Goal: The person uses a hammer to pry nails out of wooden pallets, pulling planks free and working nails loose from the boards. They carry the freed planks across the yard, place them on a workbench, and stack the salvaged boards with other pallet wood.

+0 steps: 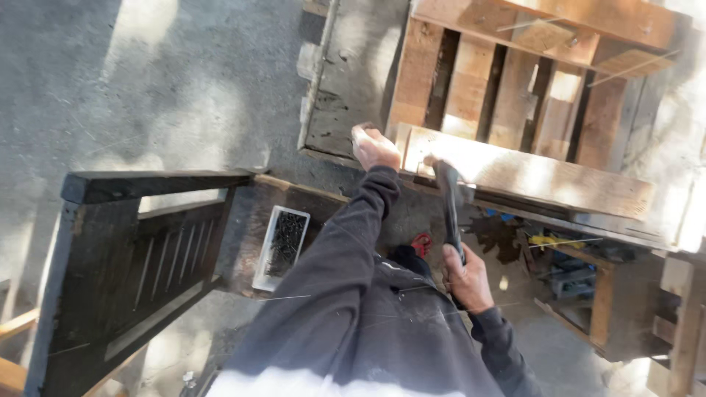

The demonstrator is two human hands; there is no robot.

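Note:
My left hand [373,147] is closed on the left end of a long pale wooden board [529,173] that lies along the near side of a wooden pallet [507,81]. My right hand [467,276] grips the handle of a dark hammer [450,202]; its head is up against the board just right of my left hand, blurred by motion. Both arms are in dark grey sleeves.
A white tray of dark nails [281,246] sits on a dark wooden bench [132,257] at my left. A red tool [421,244] lies below the board. More tools and a wooden stand [588,283] sit at the right. Concrete floor [147,81] around.

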